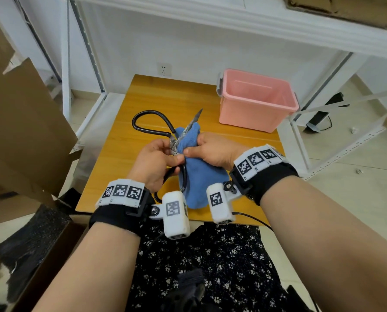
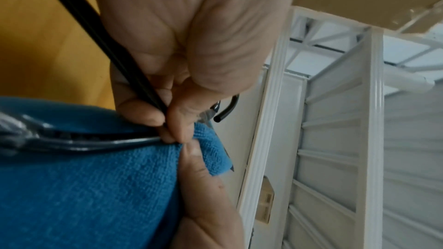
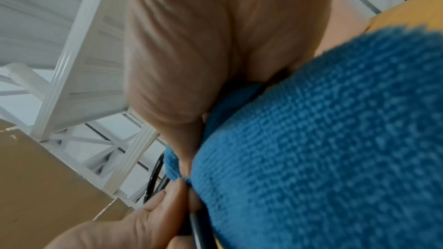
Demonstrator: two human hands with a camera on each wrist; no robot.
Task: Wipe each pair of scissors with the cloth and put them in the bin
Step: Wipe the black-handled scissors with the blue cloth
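table point(image 1: 143, 91) orange wood | white shelving point(image 1: 278, 21) behind | cardboard point(image 1: 19, 122) left

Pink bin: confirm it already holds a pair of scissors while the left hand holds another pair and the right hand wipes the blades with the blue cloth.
Wrong on one count: the pink bin looks empty in the head view. The rest stands: the left hand holds the scissors, and the right hand wipes the blades with the blue cloth.

A wooden table point(image 1: 156, 95) stands amid white shelving point(image 1: 244, 16) and a cardboard box point(image 1: 19, 122).
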